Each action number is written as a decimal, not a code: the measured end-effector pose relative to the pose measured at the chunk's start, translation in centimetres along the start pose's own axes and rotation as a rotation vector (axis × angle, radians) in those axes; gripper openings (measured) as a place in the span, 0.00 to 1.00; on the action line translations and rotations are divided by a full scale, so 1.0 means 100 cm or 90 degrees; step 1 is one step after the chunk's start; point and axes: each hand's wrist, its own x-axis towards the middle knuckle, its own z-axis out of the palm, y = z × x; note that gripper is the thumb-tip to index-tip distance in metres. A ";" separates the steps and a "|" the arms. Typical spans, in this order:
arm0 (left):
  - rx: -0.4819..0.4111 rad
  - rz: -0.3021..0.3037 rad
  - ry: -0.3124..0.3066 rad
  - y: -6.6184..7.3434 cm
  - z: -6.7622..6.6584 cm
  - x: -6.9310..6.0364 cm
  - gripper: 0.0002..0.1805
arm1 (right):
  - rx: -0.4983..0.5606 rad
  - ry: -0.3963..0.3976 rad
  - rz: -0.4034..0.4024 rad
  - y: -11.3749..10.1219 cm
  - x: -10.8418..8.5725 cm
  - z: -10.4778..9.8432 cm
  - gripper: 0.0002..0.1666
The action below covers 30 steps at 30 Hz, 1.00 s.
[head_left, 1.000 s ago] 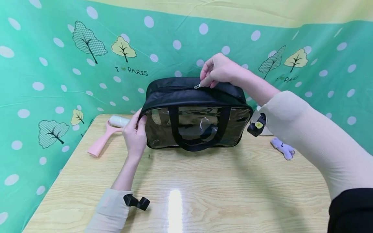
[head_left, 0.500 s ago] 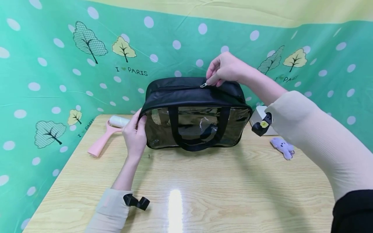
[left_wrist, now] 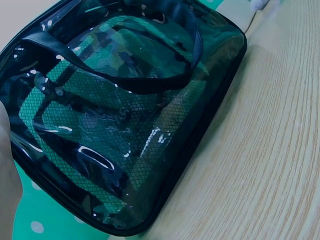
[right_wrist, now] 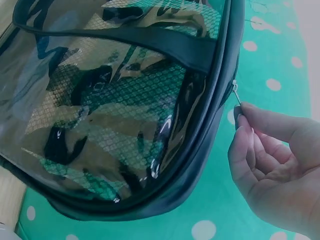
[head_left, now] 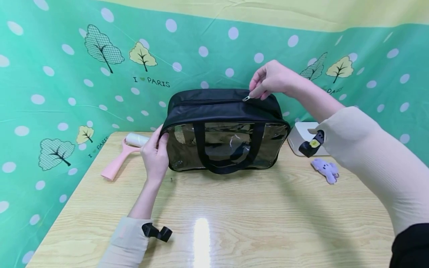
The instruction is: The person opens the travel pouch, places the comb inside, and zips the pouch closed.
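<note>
A black bag (head_left: 181, 149) with a see-through front panel and a looped black handle (head_left: 221, 169) stands upright at the back of the table. My left hand (head_left: 155, 158) grips its upper left edge, thumb in front; only a sliver of that hand (left_wrist: 7, 175) enters the left wrist view. Above the bag's top, toward its right side, my right hand (head_left: 271, 80) pinches a silver zipper pull (head_left: 246, 98) between thumb and finger. The right wrist view shows the same zipper pull (right_wrist: 236, 92) held at the fingertips. Mesh pattern shows through the clear panel (right_wrist: 125, 110).
Left of the bag lies a pink-handled lint roller (head_left: 117, 162) with a white roll. A white box-like object (head_left: 298, 139) stands at the right, with a small purple plush toy (head_left: 325, 170) in front. Behind hangs a green dotted cloth (head_left: 201, 67). The wooden table (head_left: 251, 219) extends forward.
My right hand has moved to the right along the bag's top, drawing the zipper pull with it. The left hand and bag have stayed in place. More of the white object shows.
</note>
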 end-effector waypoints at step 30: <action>-0.016 -0.015 -0.021 0.002 0.000 0.001 0.16 | 0.085 0.070 0.023 0.068 -0.020 -0.012 0.09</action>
